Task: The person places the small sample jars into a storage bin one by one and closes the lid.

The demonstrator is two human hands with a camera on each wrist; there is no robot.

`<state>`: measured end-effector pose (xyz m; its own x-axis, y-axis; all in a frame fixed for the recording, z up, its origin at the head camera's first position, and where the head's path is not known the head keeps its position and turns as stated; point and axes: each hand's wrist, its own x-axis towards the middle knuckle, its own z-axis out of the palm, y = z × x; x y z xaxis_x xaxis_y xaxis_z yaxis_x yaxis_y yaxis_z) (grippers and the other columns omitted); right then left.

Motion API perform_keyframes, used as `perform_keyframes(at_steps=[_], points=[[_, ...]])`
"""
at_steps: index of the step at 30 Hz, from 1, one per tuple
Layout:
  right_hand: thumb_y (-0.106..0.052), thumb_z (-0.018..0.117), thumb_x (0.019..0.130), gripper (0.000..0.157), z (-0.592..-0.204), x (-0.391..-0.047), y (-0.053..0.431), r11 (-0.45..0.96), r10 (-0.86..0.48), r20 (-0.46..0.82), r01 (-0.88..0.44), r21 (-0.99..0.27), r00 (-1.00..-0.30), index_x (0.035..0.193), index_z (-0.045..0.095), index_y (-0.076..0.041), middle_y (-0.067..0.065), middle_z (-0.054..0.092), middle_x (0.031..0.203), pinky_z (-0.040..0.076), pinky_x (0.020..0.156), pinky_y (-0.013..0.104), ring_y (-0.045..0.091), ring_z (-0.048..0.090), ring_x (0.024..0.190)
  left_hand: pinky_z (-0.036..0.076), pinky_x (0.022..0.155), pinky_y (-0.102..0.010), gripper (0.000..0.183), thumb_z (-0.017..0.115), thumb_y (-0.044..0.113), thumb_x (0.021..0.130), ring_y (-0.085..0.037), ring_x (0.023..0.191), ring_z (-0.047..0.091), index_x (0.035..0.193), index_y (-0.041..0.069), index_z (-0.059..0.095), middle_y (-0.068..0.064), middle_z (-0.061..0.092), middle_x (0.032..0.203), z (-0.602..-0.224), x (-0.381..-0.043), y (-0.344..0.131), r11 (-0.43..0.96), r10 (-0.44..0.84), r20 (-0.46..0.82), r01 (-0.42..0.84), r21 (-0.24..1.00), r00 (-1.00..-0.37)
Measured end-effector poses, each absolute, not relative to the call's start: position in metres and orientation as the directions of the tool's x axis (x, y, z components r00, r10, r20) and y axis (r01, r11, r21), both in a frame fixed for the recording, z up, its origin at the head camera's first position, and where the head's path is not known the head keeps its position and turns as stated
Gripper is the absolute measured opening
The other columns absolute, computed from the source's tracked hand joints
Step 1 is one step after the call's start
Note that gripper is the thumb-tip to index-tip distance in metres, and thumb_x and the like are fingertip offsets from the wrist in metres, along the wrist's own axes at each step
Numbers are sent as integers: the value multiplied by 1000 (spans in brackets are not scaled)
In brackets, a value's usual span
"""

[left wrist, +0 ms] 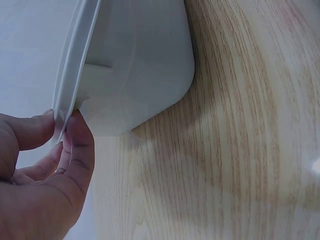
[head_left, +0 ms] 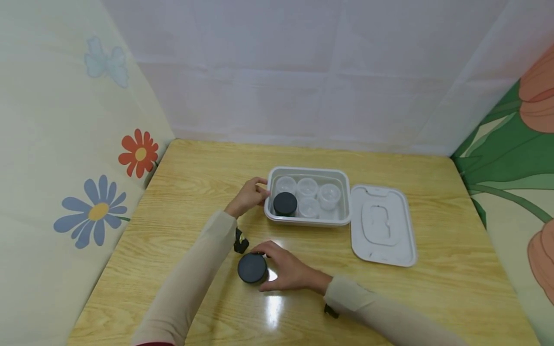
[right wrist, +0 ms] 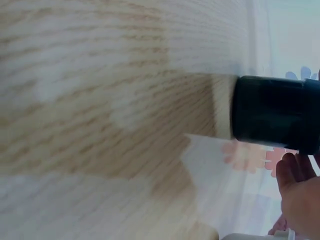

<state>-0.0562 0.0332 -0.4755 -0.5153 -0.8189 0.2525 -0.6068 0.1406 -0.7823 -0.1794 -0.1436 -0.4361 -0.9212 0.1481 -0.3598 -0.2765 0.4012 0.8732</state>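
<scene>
My left hand (head_left: 249,196) pinches the left rim of a white plastic box (head_left: 309,222), thumb above and fingers beneath the rim (left wrist: 70,75). Inside the box stand a black-lidded jar (head_left: 285,204) at the front left and several clear round cups (head_left: 329,194). In front of the box, my right hand (head_left: 287,269) curls its thumb and fingers around a second black jar (head_left: 252,268). Dark, smooth sides of this jar (right wrist: 270,112) show in the right wrist view, with fingertips (right wrist: 295,172) by its lid end. I cannot tell whether its base touches the table.
A white lid (head_left: 383,226) with a moulded handle lies flat, just right of the box. The wood-grain table (head_left: 450,269) meets a pale cloth wall (head_left: 303,110) behind. Flower-printed panels stand at both sides.
</scene>
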Motion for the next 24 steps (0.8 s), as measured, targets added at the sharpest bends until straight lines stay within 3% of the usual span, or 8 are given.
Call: perform_keyframes(at_steps=[8, 16, 24], points=[[-19, 87, 67, 77, -477, -53, 27, 152, -804, 250, -593, -791, -540, 130, 46, 0, 11, 51, 127, 50, 94, 28, 20, 52, 115, 58, 78, -35, 42, 52, 2, 95, -14, 74, 59, 134, -6, 40, -19, 59, 98, -435, -178, -143, 399, 148, -352, -270, 876, -924], [-20, 86, 68, 75, -482, -52, 21, 154, -787, 265, -593, -790, -557, 129, 46, -2, 9, 52, 125, 46, 98, 25, 17, 53, 114, 57, 74, -32, 42, 51, 1, 95, -15, 74, 60, 134, -5, 39, -18, 59, 97, -436, -178, -143, 384, 152, -352, -272, 882, -924], [-19, 86, 69, 72, -481, -51, 18, 159, -779, 243, -557, -815, -578, 128, 48, -2, 8, 54, 124, 46, 99, 25, 17, 53, 113, 58, 77, -36, 41, 51, 2, 96, -16, 76, 59, 135, -4, 40, -15, 57, 96, -434, -177, -142, 394, 143, -361, -282, 875, -921]])
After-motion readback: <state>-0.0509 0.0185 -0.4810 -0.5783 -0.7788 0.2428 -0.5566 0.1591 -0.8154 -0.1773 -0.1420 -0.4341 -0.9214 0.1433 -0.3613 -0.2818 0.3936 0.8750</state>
